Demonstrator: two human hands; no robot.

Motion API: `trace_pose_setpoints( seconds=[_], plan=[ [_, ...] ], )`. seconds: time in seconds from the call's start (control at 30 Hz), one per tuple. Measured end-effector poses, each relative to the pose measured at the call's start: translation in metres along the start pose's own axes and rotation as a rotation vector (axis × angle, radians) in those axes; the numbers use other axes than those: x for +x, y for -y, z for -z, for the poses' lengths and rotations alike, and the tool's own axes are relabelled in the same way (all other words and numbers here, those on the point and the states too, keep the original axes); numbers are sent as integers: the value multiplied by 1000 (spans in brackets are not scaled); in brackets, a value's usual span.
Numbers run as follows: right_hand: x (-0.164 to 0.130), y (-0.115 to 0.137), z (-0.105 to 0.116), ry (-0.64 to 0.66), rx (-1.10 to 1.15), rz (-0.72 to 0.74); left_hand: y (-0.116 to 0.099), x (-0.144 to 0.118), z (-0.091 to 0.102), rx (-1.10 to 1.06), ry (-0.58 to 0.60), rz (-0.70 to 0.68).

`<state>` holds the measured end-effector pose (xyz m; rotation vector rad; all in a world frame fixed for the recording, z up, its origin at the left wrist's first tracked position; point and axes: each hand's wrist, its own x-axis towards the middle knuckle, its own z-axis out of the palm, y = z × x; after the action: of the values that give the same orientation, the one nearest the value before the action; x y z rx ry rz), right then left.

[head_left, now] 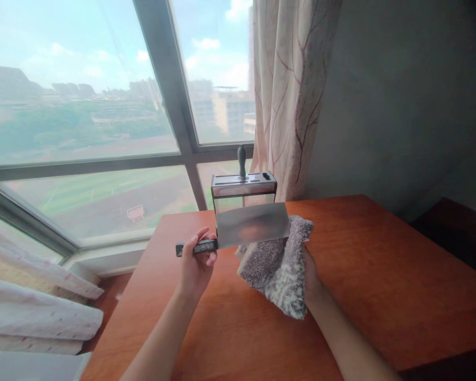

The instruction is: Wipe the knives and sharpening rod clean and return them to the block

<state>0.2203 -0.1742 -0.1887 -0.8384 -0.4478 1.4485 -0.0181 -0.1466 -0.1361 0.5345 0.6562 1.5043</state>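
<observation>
Table (381, 275): wooden, under both hands.
Cloth (280, 264): grey, bunched in the right hand (311, 278); blade's far side touched.
Cleaver (252, 225): handle clamped in the left hand (196, 262), held level above the table.
Risk: fingers could be cut if the cloth slips past the edge.
Knife block (244, 190): just behind the hands.

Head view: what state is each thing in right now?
Cleaver: held level above the table, blade flat toward the camera.
Left hand: closed on the cleaver's handle.
Right hand: holding grey cloth against the blade.
Knife holder: upright, one handle sticking out.
Curtain: drawn aside.
</observation>
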Motion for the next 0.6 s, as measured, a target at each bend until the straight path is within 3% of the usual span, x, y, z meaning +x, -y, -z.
trace_pose_setpoints(
  seconds=[0.13, 0.43, 0.6],
  plan=[
    [2, 2, -5, 161, 249, -138, 9, -7, -8, 1, 0, -16],
    [3, 12, -20, 98, 422, 41, 22, -19, -22, 10, 107, -24],
    [1, 6, -37, 88, 436, 57, 39, -25, -21, 39, 219, 158]
  ],
)
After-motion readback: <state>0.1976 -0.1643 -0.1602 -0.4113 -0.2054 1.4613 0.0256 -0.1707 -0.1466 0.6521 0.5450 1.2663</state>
